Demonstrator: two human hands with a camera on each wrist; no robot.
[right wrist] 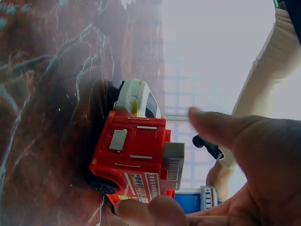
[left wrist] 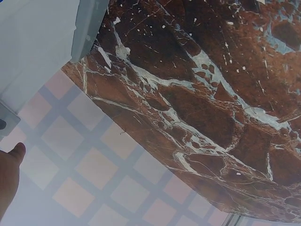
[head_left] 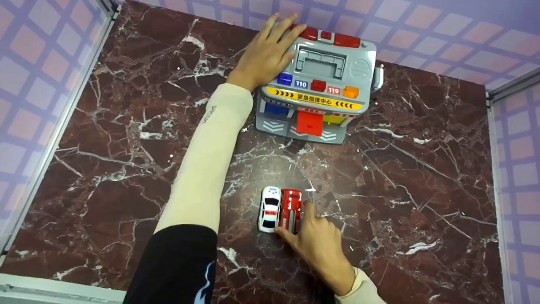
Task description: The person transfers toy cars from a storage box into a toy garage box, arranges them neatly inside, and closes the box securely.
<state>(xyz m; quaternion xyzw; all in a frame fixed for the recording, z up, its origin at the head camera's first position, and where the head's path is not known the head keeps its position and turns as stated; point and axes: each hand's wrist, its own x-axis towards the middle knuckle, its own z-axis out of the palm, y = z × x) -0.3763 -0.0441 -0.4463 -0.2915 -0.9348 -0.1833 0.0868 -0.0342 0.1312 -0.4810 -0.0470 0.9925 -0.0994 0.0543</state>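
Observation:
My left hand (head_left: 263,55) rests with spread fingers on the upper left of a grey toy rescue station (head_left: 360,84). In the left wrist view only a fingertip (left wrist: 18,151) shows at the left edge. A red toy fire truck (head_left: 291,200) and a white toy police car (head_left: 270,209) stand side by side on the floor. My right hand (head_left: 320,242) is at the truck's right side, its index finger along that side. In the right wrist view the fingertips (right wrist: 164,209) are right at the truck's side, while the thumb is raised apart from it.
The station has blue, red and orange buttons on top and a red door (head_left: 310,123) in front. Dark red marbled surface (head_left: 413,190) lies around the toys. Patterned panels (head_left: 519,147) border the back and both sides.

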